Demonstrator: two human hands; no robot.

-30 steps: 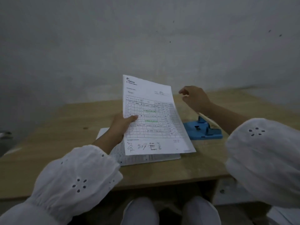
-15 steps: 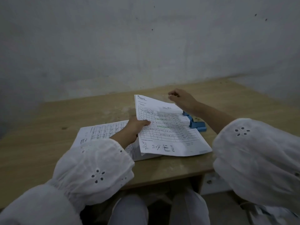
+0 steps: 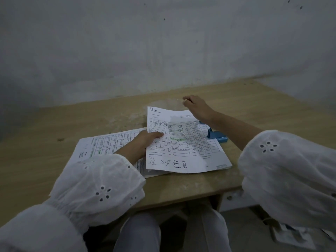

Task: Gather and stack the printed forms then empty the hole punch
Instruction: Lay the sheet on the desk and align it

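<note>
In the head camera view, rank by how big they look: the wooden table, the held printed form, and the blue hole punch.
1. Wooden table
2. Printed form held by the left hand
3. Blue hole punch, though the form and forearm cover much of it

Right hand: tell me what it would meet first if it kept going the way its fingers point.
The right hand points away and slightly left, over bare tabletop. Nothing lies in that line, so it would probably reach the grey wall behind the table first, though depth is hard to judge.
</note>
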